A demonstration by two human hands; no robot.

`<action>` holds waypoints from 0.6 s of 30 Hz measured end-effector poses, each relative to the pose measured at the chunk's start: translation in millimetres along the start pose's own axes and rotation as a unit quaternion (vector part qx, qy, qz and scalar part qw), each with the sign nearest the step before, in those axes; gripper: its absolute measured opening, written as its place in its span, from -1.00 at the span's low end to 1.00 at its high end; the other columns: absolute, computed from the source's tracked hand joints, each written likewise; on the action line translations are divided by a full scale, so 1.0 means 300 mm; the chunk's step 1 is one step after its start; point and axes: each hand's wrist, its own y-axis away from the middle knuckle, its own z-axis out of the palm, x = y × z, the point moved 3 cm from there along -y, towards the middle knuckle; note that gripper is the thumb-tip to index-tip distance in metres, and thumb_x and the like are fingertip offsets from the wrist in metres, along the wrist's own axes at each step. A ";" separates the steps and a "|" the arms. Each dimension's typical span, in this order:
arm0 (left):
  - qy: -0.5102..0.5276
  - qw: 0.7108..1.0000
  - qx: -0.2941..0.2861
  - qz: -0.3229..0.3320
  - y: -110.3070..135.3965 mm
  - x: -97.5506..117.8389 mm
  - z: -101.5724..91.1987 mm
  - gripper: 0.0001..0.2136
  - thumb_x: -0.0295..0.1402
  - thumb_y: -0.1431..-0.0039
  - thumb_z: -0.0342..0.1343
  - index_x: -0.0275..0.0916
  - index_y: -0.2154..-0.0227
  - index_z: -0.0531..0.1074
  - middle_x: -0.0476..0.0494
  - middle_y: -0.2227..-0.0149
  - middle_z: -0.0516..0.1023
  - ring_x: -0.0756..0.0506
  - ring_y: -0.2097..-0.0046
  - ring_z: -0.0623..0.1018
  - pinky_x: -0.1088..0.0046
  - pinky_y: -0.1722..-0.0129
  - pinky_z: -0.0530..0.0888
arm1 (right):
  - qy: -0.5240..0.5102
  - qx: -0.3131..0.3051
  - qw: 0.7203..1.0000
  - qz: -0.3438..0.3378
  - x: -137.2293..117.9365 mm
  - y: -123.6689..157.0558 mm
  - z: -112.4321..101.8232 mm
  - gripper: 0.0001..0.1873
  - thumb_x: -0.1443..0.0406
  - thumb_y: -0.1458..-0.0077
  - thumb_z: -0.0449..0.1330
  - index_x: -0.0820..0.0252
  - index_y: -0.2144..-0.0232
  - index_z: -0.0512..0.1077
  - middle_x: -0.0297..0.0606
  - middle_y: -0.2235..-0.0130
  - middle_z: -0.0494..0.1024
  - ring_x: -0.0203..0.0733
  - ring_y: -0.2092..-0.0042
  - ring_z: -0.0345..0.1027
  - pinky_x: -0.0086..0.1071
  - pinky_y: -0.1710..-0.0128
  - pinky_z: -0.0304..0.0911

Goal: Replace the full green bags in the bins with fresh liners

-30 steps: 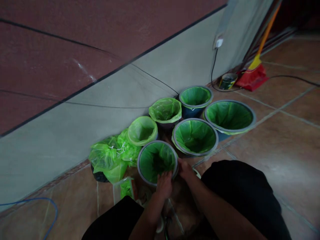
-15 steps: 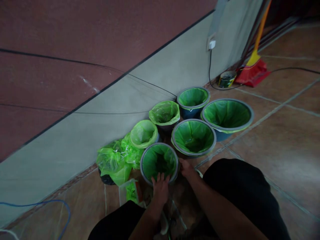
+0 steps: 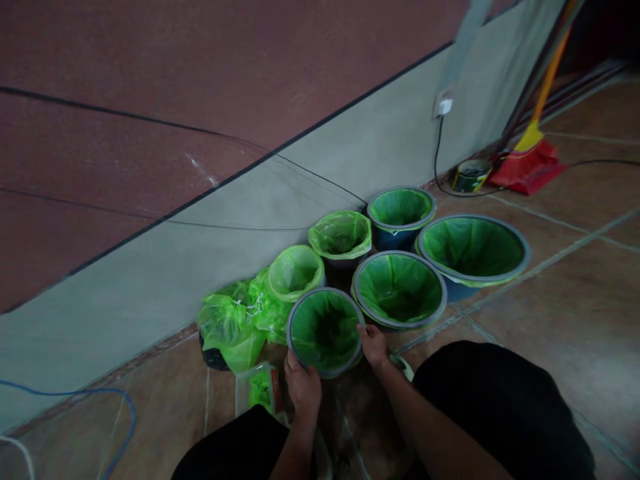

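Note:
The nearest trash bin (image 3: 326, 333) is lined with a green plastic bag and has a grey rim ring. My left hand (image 3: 303, 387) grips its lower left side, thumb near the rim. On the right edge, my right hand (image 3: 374, 345) closes its fingers at the rim. The bin's lower body is hidden from above. Just beyond stand more lined bins: a grey-rimmed bin (image 3: 400, 290) to the right, and by the wall a smaller bin (image 3: 297, 273) whose light green bag folds over its edge.
Further bins stand behind, including a wide bin (image 3: 473, 247) at right. Green plastic bags (image 3: 233, 323) lie by the wall, near a clear box (image 3: 257, 390) of green material. A red dustpan (image 3: 527, 167), a can (image 3: 473, 177) and cables (image 3: 440, 153) are farther back.
My left hand has come out from the front inner side of the bin and moved to its outer left side. My right hand stays at the right rim. The view has shifted slightly.

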 end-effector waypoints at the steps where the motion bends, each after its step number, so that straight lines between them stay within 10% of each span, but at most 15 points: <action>1: 0.035 0.999 -0.004 -0.033 -0.013 -0.001 0.003 -0.46 -0.43 -0.19 -0.01 -0.45 -0.24 0.16 -0.54 -0.19 0.34 -0.26 -0.18 0.43 0.25 -0.10 0.40 | 0.009 -0.010 1.000 -0.006 -0.004 0.003 -0.002 -0.51 -0.11 0.21 0.15 0.19 0.49 0.46 -0.14 0.49 0.56 0.00 0.38 0.45 -0.20 0.29 0.29; 7: 0.139 0.975 -0.103 -0.142 -0.079 -0.039 0.049 -0.59 -0.49 -0.15 0.05 -0.39 -0.08 0.30 -0.37 0.10 0.60 -0.20 0.02 0.59 0.39 0.07 0.47 | 0.053 -0.031 0.997 -0.040 -0.043 0.013 -0.028 -0.48 -0.14 0.19 0.08 0.18 0.50 0.45 -0.08 0.47 0.58 0.03 0.36 0.47 -0.20 0.30 0.31; 18: 0.220 0.965 -0.079 -0.116 -0.063 -0.080 0.086 -0.57 -0.56 -0.12 0.02 -0.32 -0.08 0.31 -0.23 0.14 0.61 -0.13 0.09 0.61 0.42 0.12 0.50 | 0.145 -0.066 0.986 -0.052 -0.073 0.005 -0.058 -0.49 -0.12 0.17 0.14 0.21 0.46 0.50 -0.05 0.40 0.61 0.03 0.28 0.48 -0.22 0.24 0.32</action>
